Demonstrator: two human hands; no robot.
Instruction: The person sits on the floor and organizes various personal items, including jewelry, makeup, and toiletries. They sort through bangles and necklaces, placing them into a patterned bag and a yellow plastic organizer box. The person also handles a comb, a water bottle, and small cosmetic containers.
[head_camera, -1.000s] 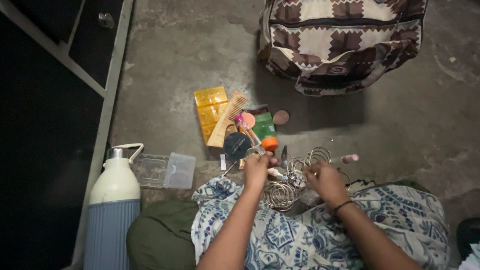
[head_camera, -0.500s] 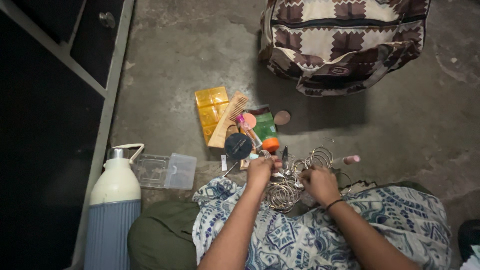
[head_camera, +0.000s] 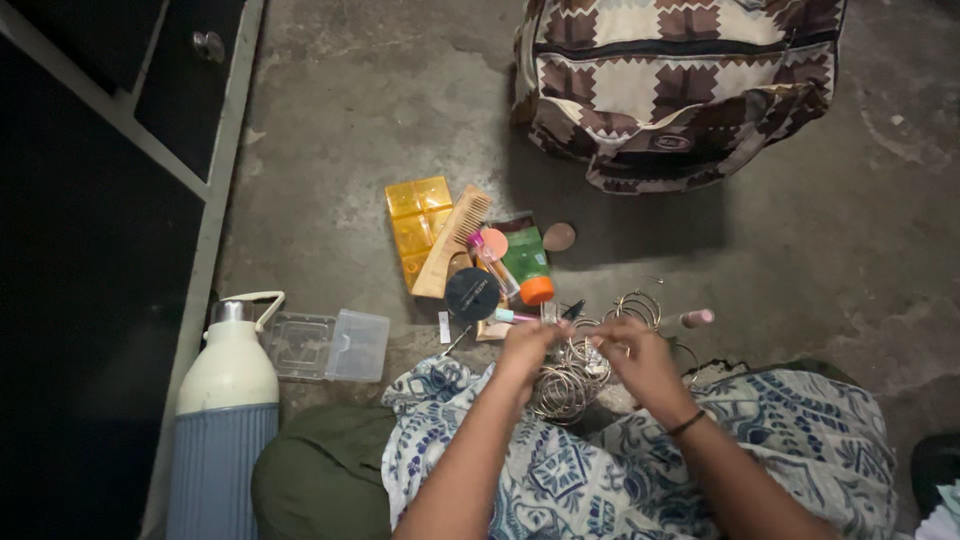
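A heap of thin metal bangles (head_camera: 572, 375) lies on the concrete floor (head_camera: 350, 150) at the near edge of the scene, just past the person's patterned lap. The left hand (head_camera: 527, 345) and right hand (head_camera: 632, 352) meet above the heap — fingers pinched narrow on 1 bangle between them, though the dim light blurs the grip. Just beyond lie a wooden comb (head_camera: 452, 242), a yellow box (head_camera: 418, 222) and a green tube (head_camera: 527, 259). Far right — a patterned bag (head_camera: 680, 80). Near left stands a bottle (head_camera: 222, 400).

Patterned bag (head_camera: 680, 80), bottle (head_camera: 225, 400), clear box (head_camera: 330, 345), wooden comb (head_camera: 452, 242)
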